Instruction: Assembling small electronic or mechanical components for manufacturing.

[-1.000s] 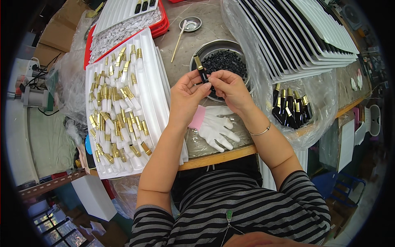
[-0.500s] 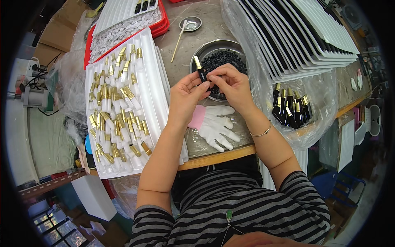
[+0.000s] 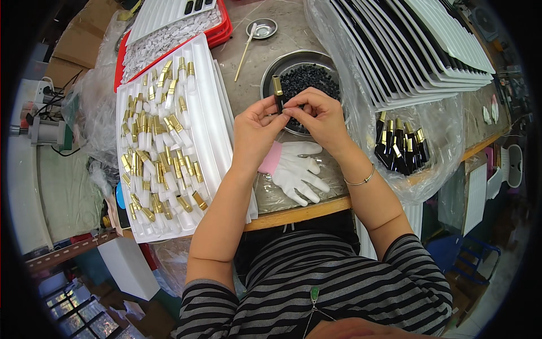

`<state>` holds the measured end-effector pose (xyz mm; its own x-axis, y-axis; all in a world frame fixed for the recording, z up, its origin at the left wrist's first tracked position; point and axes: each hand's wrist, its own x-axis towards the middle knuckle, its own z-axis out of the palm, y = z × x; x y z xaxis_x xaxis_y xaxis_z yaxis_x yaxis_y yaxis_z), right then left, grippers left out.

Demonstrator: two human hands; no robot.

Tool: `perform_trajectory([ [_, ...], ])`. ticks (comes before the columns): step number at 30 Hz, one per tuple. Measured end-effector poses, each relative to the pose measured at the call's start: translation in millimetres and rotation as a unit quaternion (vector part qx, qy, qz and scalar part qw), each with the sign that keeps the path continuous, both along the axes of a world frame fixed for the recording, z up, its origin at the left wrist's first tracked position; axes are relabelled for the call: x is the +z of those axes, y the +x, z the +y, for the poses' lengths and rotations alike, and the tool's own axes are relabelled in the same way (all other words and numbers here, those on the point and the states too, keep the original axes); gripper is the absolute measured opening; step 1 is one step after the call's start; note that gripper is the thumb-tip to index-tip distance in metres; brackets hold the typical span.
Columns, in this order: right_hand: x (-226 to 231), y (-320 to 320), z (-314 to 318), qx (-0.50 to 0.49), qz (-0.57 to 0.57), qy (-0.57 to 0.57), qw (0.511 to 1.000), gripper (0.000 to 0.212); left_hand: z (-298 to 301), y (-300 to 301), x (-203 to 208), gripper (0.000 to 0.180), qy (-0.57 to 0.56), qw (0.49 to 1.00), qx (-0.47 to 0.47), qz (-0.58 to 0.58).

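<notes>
Between the fingers of my left hand (image 3: 256, 133) stands a slim black cosmetic tube (image 3: 277, 86) with a gold top end. My right hand (image 3: 323, 120) is pinched closed at the tube's lower end; what lies in that pinch is hidden by the fingertips. Just beyond both hands, a round metal bowl (image 3: 272, 63) holds many small black pieces (image 3: 305, 80). A white work glove (image 3: 296, 172) with a pink cuff lies on the table below my hands.
White trays (image 3: 206, 101) hold many gold-and-white tubes at left. Behind them, a red bin (image 3: 224, 31) contains small white pieces. At right, finished-looking black-and-gold tubes (image 3: 401, 147) lie on plastic film under stacked white trays (image 3: 389, 62). A small metal dish (image 3: 265, 28) and stick (image 3: 241, 63) sit far back.
The tube has turned more upright in my left fingers, its gold end now facing up toward me. Both hands stay close together over the bowl's near edge.
</notes>
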<state>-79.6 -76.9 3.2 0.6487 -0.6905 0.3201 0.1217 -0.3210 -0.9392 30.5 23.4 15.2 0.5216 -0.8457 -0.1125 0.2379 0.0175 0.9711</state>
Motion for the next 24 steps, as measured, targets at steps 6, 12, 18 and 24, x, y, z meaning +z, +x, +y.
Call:
perform_trajectory([
  [6, -1.3, 1.4, 1.2, -0.004, 0.002, 0.014, 1.000, 0.008, 0.7, 3.2, 0.5, 0.040, 0.025, 0.996, -0.033, 0.077],
  [12, -5.0, 1.9, 0.6, 0.000, -0.005, 0.057, 0.998, 0.006, -0.1, 3.3, 0.4, 0.035, 0.039, 0.991, -0.033, 0.121],
  [18, -7.5, 4.7, 0.9, 0.037, -0.019, 0.300, 0.953, 0.011, 0.0, 4.8, -0.6, 0.036, 0.025, 0.990, -0.032, 0.136],
  [24, -14.0, 3.6, -5.5, 0.070, -0.057, 0.414, 0.906, 0.011, -0.8, 3.3, 0.6, 0.038, 0.025, 0.993, -0.032, 0.113],
])
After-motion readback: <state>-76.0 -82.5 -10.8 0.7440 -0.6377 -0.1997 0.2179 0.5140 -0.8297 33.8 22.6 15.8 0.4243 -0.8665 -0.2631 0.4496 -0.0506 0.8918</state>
